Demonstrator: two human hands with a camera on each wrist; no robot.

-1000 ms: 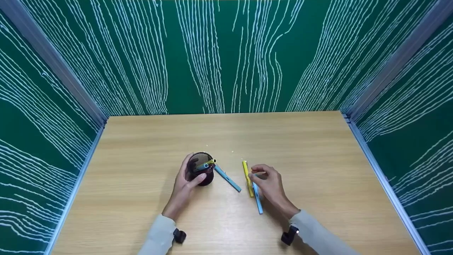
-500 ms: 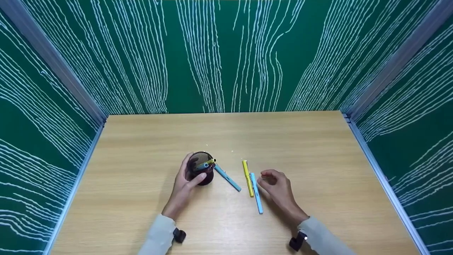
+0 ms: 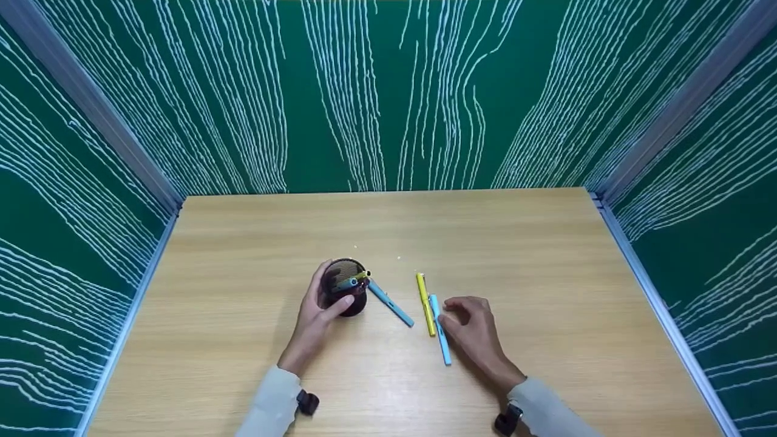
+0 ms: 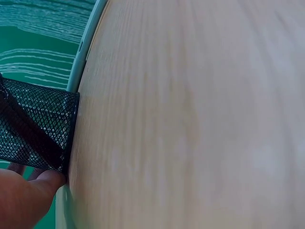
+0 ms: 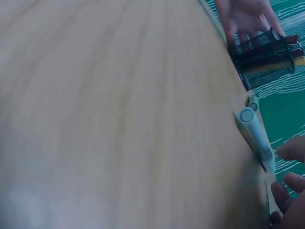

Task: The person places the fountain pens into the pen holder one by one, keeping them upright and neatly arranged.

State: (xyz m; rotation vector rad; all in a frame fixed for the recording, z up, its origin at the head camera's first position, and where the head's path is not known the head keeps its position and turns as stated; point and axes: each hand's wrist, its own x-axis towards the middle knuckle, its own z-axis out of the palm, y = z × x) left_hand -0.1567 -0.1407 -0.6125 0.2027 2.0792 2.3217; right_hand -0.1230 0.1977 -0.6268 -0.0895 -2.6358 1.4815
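My left hand (image 3: 315, 315) holds a dark mesh pen cup (image 3: 354, 308), fingers round its far side and thumb along the near side. Inside the cup stand pens, among them a yellow pen (image 3: 362, 275) and a blue pen (image 4: 33, 129) that looks dark through the mesh. A teal-blue pen (image 3: 391, 304) lies on the table just right of the cup. Farther right, a yellow pen (image 3: 426, 305) and a light blue pen (image 3: 441, 332) lie side by side. My right hand (image 3: 476, 328) hovers beside the light blue pen, thumb and fingers bent loosely with nothing between them.
The wooden table (image 3: 388, 230) is bounded at the back and sides by green panels (image 3: 540, 109) with white wavy lines. Metal rails (image 3: 655, 303) run along its side edges. Tiny white specks lie behind the pens.
My right hand has drawn back to the right from over the yellow and light blue pens, then dipped slightly toward the light blue one. My left hand and the cup have stayed put.
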